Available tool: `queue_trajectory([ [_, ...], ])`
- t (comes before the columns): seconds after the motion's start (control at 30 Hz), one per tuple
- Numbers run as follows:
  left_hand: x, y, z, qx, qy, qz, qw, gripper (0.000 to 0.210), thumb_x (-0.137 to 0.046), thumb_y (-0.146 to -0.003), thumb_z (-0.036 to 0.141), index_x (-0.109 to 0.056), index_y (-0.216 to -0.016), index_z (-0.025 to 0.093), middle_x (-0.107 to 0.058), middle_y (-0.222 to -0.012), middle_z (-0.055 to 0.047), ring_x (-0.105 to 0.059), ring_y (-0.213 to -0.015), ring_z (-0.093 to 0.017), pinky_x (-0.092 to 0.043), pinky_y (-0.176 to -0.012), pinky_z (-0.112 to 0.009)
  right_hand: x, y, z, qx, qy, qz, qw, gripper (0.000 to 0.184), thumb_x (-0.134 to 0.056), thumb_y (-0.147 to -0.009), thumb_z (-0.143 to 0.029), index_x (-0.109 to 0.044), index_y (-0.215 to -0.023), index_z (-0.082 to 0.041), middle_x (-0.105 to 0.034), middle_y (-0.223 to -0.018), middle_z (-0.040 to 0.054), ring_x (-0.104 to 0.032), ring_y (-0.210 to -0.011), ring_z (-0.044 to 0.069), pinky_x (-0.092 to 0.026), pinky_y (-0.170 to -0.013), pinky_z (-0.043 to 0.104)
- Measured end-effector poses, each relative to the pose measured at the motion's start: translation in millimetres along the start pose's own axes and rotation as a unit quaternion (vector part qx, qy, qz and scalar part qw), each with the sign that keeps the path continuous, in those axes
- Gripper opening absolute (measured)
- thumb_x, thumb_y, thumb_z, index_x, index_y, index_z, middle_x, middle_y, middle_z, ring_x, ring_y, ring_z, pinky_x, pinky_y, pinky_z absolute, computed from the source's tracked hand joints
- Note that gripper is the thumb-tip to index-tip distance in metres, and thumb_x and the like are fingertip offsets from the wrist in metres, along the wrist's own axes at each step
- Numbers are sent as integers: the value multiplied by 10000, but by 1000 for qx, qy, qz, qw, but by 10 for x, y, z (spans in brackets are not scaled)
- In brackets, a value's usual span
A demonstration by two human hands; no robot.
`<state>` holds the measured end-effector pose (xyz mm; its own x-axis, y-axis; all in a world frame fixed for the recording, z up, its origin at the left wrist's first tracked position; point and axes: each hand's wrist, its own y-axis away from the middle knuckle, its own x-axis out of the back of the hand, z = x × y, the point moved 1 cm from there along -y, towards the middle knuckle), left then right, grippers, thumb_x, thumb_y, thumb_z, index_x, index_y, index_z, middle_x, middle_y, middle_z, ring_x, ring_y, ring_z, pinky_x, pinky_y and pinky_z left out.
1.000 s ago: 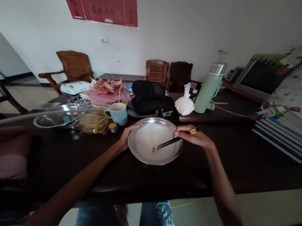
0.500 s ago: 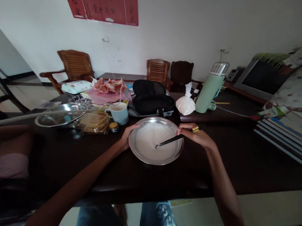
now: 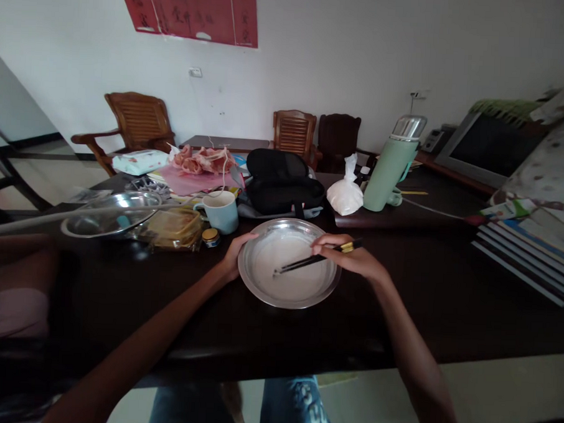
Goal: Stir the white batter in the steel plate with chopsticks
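Observation:
A round metal plate (image 3: pixel 259 295) with a white liquid in it sits on the dark table (image 3: pixel 446 306) in front of me. My left hand (image 3: pixel 236 253) grips the plate's left rim. My right hand (image 3: pixel 350 258) hovers over the plate's right side, closed on a pair of black chopsticks (image 3: pixel 308 262) with gold ends. Their tips dip into the white liquid near the plate's middle.
Behind the plate are a pale blue mug (image 3: pixel 221 212), a small jar (image 3: pixel 210 236), a metal bowl (image 3: pixel 108 216), a black bag (image 3: pixel 283 186), a white tied bag (image 3: pixel 345 195) and a green thermos (image 3: pixel 389 172). Stacked books (image 3: pixel 528 247) lie right. Another person's arm (image 3: pixel 18 256) rests at left.
My right hand has moved left over the plate, carrying the chopstick tips from centre-right toward the left of the liquid. My left hand stays on the rim.

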<state>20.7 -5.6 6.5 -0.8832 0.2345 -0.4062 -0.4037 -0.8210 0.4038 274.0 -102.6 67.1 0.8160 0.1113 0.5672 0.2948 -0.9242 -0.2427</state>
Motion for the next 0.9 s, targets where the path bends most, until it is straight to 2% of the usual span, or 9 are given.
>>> queue_trajectory([
  [0.07, -3, -4, 3, -7, 4, 1, 1000, 186, -554, -752, 256, -706, -802, 161, -703, -628, -38, -634, -614, -223, -483, -663, -323, -21, -20, 18, -11, 30, 43, 999, 239, -550, -836, -397, -666, -793, -193, -691, -827, 18, -616, -786, 184, -460, -700, 290],
  [0.2, 5, -19, -3, -10, 3, 9, 1000, 193, -553, -760, 258, -712, -785, 153, -699, -616, -45, -625, -591, -222, -479, -644, -323, 188, 74, 59, -70, 64, 147, 985, 374, -529, -848, -431, -627, -583, -185, -611, -541, 1, -568, -598, 152, -424, -609, 274],
  [0.27, 17, -29, -11, -5, 3, 11, 1000, 196, -558, -761, 264, -713, -771, 144, -701, -615, -54, -621, -583, -219, -478, -640, -323, 221, 104, 39, -87, 27, 103, 990, 358, -546, -840, -433, -635, -599, -183, -595, -483, -3, -563, -556, 139, -418, -581, 262],
  [0.33, 33, -41, -19, -5, 5, 9, 1000, 200, -560, -760, 270, -714, -765, 141, -703, -619, -58, -620, -585, -218, -478, -641, -324, 139, 79, 4, -102, -20, 26, 994, 309, -572, -820, -438, -644, -662, -181, -620, -501, -5, -561, -518, 126, -401, -516, 241],
  [0.4, 47, -52, -26, -7, 5, 5, 1000, 201, -564, -756, 277, -714, -762, 143, -701, -617, -55, -621, -586, -217, -476, -636, -321, 28, 19, -8, -113, -47, -2, 993, 277, -605, -790, -442, -638, -704, -181, -655, -568, -2, -564, -495, 114, -390, -470, 225],
  [0.57, 45, -50, -25, -16, 6, -21, 1000, 211, -572, -746, 278, -718, -797, 135, -705, -628, -58, -628, -590, -222, -477, -636, -327, 168, 19, 133, -130, -47, 137, 981, 267, -668, -729, -432, -611, -672, -178, -615, -551, -14, -534, -451, 92, -387, -420, 203],
  [0.67, 24, -31, -15, -16, 1, -7, 1000, 205, -559, -758, 274, -714, -757, 141, -696, -599, -50, -617, -561, -211, -478, -611, -322, 289, 94, 187, -154, -70, 95, 981, 280, -695, -708, -425, -609, -641, -167, -583, -504, -21, -500, -413, 75, -371, -383, 188],
  [0.77, 0, -14, -6, -13, 1, 2, 1000, 225, -532, -778, 267, -710, -711, 146, -689, -581, -45, -607, -544, -196, -478, -599, -307, 163, 47, 159, -152, -122, 12, 981, 263, -713, -691, -415, -626, -687, -167, -602, -521, -19, -525, -428, 79, -408, -395, 189],
  [0.9, -5, -16, -3, -23, 2, -1, 1000, 209, -539, -770, 262, -717, -748, 155, -697, -600, -40, -618, -565, -205, -480, -609, -311, 85, -34, 158, -132, -124, 84, 980, 253, -729, -675, -400, -595, -682, -185, -604, -536, -30, -541, -455, 84, -447, -427, 197],
])
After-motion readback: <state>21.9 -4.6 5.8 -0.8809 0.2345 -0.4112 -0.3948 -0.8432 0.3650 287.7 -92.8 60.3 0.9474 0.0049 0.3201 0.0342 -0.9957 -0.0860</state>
